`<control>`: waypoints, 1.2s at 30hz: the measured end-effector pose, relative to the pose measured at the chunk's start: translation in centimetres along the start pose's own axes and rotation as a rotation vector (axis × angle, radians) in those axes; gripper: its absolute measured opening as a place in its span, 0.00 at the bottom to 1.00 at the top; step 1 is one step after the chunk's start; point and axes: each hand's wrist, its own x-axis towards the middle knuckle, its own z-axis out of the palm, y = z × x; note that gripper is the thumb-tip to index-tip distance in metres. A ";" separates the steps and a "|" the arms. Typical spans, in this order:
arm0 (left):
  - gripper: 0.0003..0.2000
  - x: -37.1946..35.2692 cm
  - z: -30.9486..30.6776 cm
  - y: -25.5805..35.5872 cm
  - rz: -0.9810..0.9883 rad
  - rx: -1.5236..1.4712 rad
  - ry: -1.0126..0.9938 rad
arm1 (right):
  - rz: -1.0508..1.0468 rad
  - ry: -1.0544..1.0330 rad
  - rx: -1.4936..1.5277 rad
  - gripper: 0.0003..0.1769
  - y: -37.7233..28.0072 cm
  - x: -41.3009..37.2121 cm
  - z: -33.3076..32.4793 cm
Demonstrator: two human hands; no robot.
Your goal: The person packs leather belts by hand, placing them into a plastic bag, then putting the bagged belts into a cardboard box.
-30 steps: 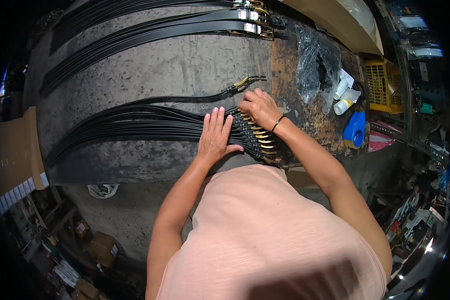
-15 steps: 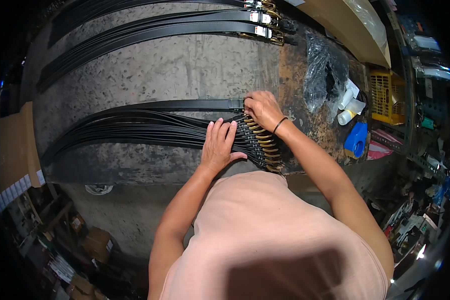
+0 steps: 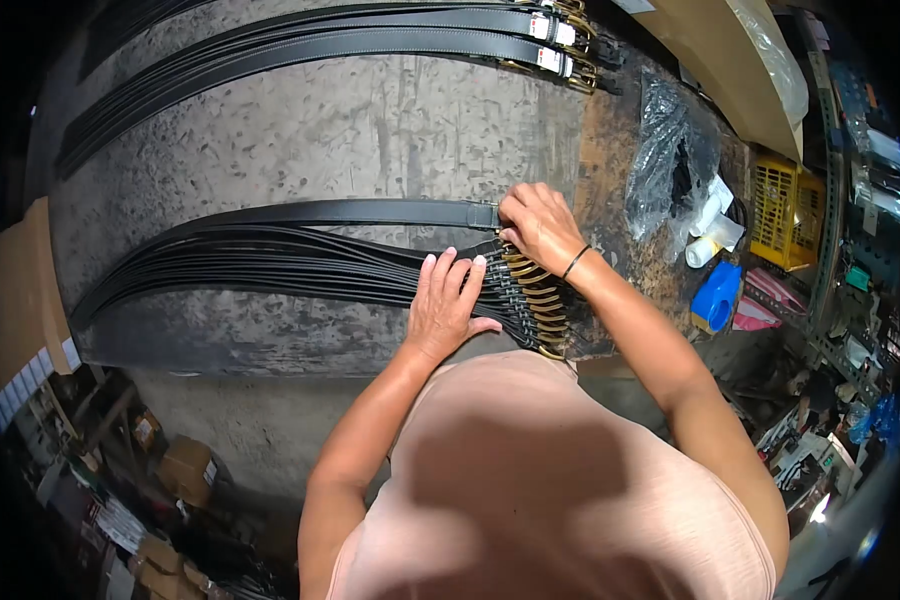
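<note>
Several black belts (image 3: pixel 300 262) lie side by side on a worn grey table (image 3: pixel 320 150), with their brass-coloured buckles (image 3: pixel 538 300) in a row at the right end. My left hand (image 3: pixel 445 305) rests on these belts beside the buckles, palm down with fingers spread. The farthest belt (image 3: pixel 370 212) lies flat, a little apart from the rest. At its buckle end my right hand (image 3: pixel 542 225) has its fingers closed; they hide most of that buckle. A dark band circles my right wrist.
More black belts (image 3: pixel 320 42) with white tags lie at the table's back. Right of my right hand are crumpled clear plastic (image 3: pixel 660 150), a white roll (image 3: pixel 702 251), a blue object (image 3: pixel 716 296) and a yellow crate (image 3: pixel 785 215). Cardboard (image 3: pixel 20 280) stands at the left.
The view has shifted slightly. My left hand stays on the belts, and my right hand remains at the far belt's buckle end with its fingers a little differently bent.
</note>
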 end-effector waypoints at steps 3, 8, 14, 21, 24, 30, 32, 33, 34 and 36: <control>0.52 0.0 0.0 0.2 -0.009 -0.004 -0.012 | -0.137 0.074 -0.026 0.17 0.8 0.6 0.6; 0.54 0.1 0.1 0.1 -0.014 -0.002 -0.010 | -0.371 0.097 -0.027 0.21 1.8 0.8 -0.1; 0.56 0.1 0.2 0.1 0.031 0.053 0.019 | -0.375 -0.109 0.044 0.20 0.4 0.3 -0.2; 0.54 0.6 0.0 0.0 0.052 0.067 0.068 | -0.280 -0.287 0.069 0.27 -0.6 -0.5 -0.2; 0.53 1.0 -0.1 0.2 0.069 0.094 0.100 | -0.393 -0.030 -0.112 0.51 -2.0 -3.8 -0.3; 0.55 0.9 -0.6 -0.9 0.139 0.153 0.045 | -0.223 -0.226 -0.238 0.71 -3.9 -6.4 0.7; 0.56 0.9 -1.5 -1.6 0.196 0.272 0.036 | -0.197 -0.220 -0.250 0.69 -4.2 -6.4 0.8; 0.56 1.2 -1.9 -1.7 0.161 0.272 0.009 | -0.192 -0.215 -0.258 0.68 -4.4 -6.5 0.8; 0.57 1.6 -2.0 -1.8 0.127 0.271 -0.018 | -0.186 -0.211 -0.265 0.66 -4.6 -6.6 0.8; 0.58 2.0 -1.6 -2.1 0.167 0.315 -0.041 | -0.139 -0.114 -0.309 0.61 -5.8 -7.9 1.7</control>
